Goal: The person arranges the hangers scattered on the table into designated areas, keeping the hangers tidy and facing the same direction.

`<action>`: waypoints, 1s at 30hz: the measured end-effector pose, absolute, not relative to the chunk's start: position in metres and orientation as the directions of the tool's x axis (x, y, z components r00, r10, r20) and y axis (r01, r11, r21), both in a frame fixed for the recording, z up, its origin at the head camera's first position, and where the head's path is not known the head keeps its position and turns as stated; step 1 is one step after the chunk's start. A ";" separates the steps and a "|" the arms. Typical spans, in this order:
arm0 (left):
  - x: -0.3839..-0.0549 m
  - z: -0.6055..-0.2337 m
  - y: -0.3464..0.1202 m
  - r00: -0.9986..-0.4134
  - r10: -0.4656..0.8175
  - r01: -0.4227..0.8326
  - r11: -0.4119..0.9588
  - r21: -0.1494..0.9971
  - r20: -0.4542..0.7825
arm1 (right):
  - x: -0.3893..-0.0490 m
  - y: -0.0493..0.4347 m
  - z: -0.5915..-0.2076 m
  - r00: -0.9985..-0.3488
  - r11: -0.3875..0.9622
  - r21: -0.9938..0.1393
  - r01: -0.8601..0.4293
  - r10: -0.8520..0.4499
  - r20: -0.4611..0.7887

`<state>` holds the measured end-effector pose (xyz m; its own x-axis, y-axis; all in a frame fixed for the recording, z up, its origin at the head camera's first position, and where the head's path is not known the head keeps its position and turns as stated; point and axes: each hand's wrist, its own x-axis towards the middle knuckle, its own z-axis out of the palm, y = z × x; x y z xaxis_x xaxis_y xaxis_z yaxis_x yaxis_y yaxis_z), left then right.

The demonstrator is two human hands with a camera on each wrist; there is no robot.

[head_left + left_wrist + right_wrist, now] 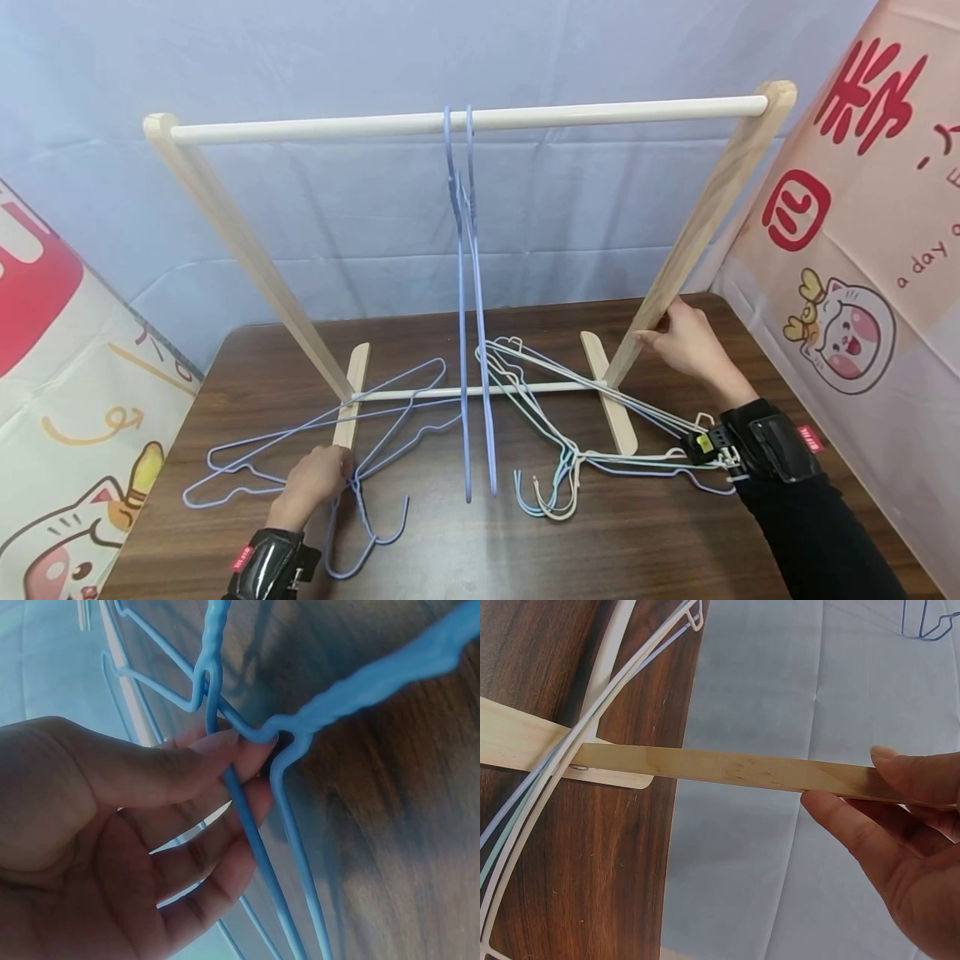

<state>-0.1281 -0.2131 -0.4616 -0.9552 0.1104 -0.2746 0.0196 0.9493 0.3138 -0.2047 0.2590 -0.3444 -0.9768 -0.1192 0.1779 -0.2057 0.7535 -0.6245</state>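
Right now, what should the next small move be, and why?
Probably lift the pinched blue hanger toward the white top rail: the left hand has it between thumb and fingers, two similar hangers hang there, and the right hand holds the wooden upright.

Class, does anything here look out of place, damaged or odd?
Nothing looks damaged, but the blue hangers at left and mixed-colour hangers at right lie jumbled, unlike the hung pair on the top rail.

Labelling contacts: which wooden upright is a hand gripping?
The right upright, gripped by the right hand; the left upright has no hand on it.
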 end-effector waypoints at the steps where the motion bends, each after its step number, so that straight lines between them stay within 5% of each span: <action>1: -0.128 -0.461 -0.213 -0.955 0.112 0.022 0.949 0.314 -0.273 | -0.205 0.259 -0.344 -0.977 0.752 -0.626 -0.205 -0.119 0.177; 30: -0.129 -0.462 -0.209 -0.954 0.117 0.026 0.949 0.313 -0.274 | -0.204 0.260 -0.346 -0.974 0.750 -0.624 -0.219 -0.126 0.191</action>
<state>-0.1287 -0.2090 -0.4624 -0.9545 0.1171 -0.2743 0.0264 0.9492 0.3135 -0.2044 0.2601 -0.3457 -0.9735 -0.1259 0.1907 -0.2192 0.7503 -0.6237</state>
